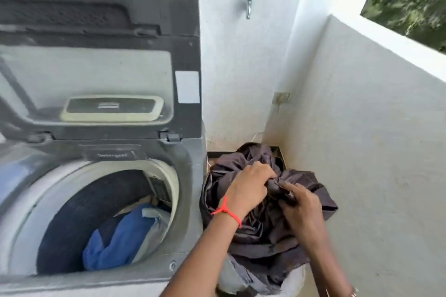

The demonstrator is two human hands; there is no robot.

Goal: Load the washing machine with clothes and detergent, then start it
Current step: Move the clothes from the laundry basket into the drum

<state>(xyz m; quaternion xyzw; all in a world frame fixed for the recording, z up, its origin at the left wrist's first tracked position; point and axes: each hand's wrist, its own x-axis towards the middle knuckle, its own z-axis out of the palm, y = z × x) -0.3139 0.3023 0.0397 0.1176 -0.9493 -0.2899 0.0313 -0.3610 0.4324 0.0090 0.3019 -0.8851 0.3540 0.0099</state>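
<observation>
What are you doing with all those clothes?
Someone is loading the washing machine. Its lid is up, and some blue clothes already lie in the drum. Both hands are on a pile of dark clothes beside the machine: the left hand and the right hand are bunching up a dark piece at the top of it. It has not gone into the machine yet.

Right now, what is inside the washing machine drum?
A crumpled blue garment with some pale cloth lies in the grey top-loading washer's drum; anything beneath them is hidden.
</observation>
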